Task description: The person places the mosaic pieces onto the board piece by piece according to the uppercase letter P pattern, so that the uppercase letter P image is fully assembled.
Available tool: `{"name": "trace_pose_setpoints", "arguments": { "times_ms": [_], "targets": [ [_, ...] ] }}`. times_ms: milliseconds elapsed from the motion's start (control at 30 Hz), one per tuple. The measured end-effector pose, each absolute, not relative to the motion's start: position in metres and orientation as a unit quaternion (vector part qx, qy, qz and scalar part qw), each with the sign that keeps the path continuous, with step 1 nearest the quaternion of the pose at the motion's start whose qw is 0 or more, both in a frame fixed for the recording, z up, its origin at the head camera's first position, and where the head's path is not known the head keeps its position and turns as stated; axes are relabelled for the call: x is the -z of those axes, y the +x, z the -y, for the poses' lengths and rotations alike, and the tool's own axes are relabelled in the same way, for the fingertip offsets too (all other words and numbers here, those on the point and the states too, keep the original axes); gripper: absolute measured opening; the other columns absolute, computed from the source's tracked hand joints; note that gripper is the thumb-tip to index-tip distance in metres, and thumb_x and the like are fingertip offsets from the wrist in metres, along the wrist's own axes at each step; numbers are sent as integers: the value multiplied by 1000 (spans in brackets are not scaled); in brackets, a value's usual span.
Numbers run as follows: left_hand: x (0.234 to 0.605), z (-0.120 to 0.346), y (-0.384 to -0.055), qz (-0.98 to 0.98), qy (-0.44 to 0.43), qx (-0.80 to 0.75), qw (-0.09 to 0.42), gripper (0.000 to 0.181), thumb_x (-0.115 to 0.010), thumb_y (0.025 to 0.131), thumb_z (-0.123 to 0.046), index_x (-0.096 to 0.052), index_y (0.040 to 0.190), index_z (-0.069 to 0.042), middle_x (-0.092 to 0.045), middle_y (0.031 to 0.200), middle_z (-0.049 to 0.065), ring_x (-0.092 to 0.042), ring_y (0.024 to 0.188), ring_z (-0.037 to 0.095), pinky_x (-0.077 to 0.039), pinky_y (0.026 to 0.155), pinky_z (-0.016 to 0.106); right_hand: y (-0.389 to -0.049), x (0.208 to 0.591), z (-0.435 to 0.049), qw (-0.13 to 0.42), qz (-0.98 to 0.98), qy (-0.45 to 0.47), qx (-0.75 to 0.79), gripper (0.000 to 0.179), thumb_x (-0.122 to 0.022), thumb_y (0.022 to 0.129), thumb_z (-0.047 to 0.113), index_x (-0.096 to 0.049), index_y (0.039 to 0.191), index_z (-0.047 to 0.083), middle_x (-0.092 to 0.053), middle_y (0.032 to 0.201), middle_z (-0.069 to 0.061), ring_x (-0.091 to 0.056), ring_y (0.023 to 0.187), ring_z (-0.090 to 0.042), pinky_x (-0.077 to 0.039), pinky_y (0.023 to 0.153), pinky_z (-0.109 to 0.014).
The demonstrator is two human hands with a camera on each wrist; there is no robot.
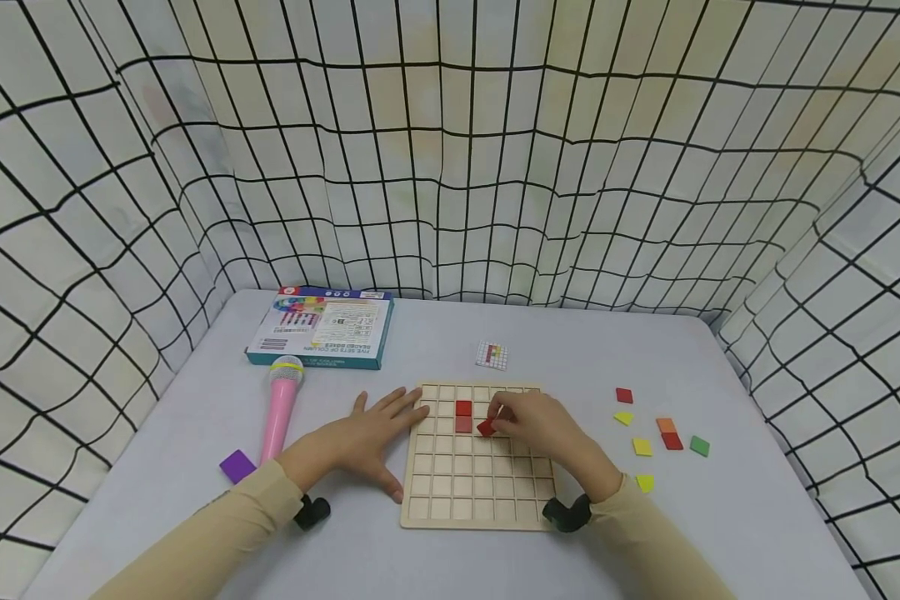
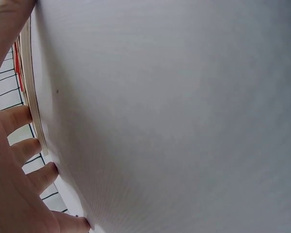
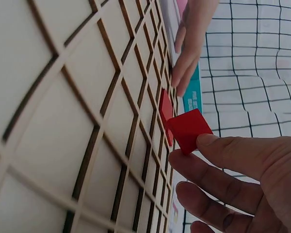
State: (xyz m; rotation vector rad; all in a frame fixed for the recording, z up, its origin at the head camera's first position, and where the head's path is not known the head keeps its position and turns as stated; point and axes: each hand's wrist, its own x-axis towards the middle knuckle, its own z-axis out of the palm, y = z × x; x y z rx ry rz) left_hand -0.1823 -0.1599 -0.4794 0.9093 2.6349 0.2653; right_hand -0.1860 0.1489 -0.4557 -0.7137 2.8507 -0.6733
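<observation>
A wooden grid board lies on the table in front of me. Two red square tiles sit one below the other in cells near its upper left. My right hand pinches another red square tile between thumb and index finger, tilted over the board just right of those two. My left hand is spread flat, its fingertips and thumb against the board's left edge. In the left wrist view its fingers lie along the board's side.
Loose tiles lie at the right: red, yellow, orange and green. A small pattern card is behind the board. At left are a box, a pink microphone and a purple tile. Black netting surrounds the table.
</observation>
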Motion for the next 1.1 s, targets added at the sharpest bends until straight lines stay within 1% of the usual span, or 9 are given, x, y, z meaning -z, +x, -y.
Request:
{"name": "trace_pose_setpoints", "arguments": {
  "times_ms": [167,300,400,533,633,767,867,1000,1100],
  "targets": [
    [478,160,-182,-928,317,-93,172,132,-84,59,-79,-29,164,-23,-10,176,6,-7,161,36,-10,113,83,-191,458,-131,72,-940,-259,212,4,-74,96,20,-71,98,22,-75,85,9,-65,78,-5,-53,71,-30],
    [478,161,-182,-927,318,-95,174,132,-84,59,-78,-29,164,-22,-10,175,7,-7,161,37,-9,113,84,-193,460,-120,77,-938,-274,199,4,-75,96,22,-71,98,22,-74,84,9,-64,75,-3,-51,67,-27],
    [478,161,-182,-925,323,-102,173,131,-85,60,-77,-30,164,-19,-11,175,9,-8,160,40,-9,111,85,-193,461,-115,75,-935,-287,194,4,-75,96,22,-71,99,22,-73,84,9,-62,73,-3,-50,65,-26],
    [478,161,-182,-924,324,-104,174,131,-86,60,-76,-30,164,-19,-11,175,9,-7,160,40,-8,111,85,-193,462,-113,63,-934,-297,187,4,-74,97,20,-74,100,21,-73,87,8,-64,77,-6,-51,69,-28],
    [477,160,-182,-925,323,-100,173,131,-85,60,-77,-29,164,-20,-10,175,8,-7,161,39,-9,112,85,-193,462,-113,55,-933,-303,186,8,-74,96,16,-76,102,22,-76,93,8,-69,86,-8,-55,75,-29],
    [475,160,-182,-925,324,-100,170,131,-86,60,-77,-30,164,-19,-11,175,9,-9,160,39,-10,111,85,-193,462,-111,53,-933,-308,180,12,-74,96,15,-79,103,22,-77,99,8,-70,91,-9,-56,77,-29],
    [474,159,-182,-925,324,-100,170,131,-86,60,-76,-30,164,-18,-12,175,10,-9,160,40,-10,111,85,-192,461,-110,59,-935,-302,176,12,-75,95,15,-80,104,22,-77,101,7,-70,91,-10,-55,76,-29],
    [473,159,-181,-925,323,-100,171,131,-86,60,-76,-30,164,-18,-12,175,10,-9,160,40,-10,111,85,-191,459,-108,81,-938,-287,178,15,-75,94,13,-82,105,21,-78,104,6,-71,96,-11,-56,79,-29],
    [474,159,-181,-926,322,-100,171,131,-86,60,-76,-30,164,-18,-12,175,10,-9,160,40,-10,111,85,-190,458,-107,97,-939,-275,180,14,-78,92,15,-83,103,21,-78,101,7,-70,94,-9,-56,79,-29]
  ]
}}
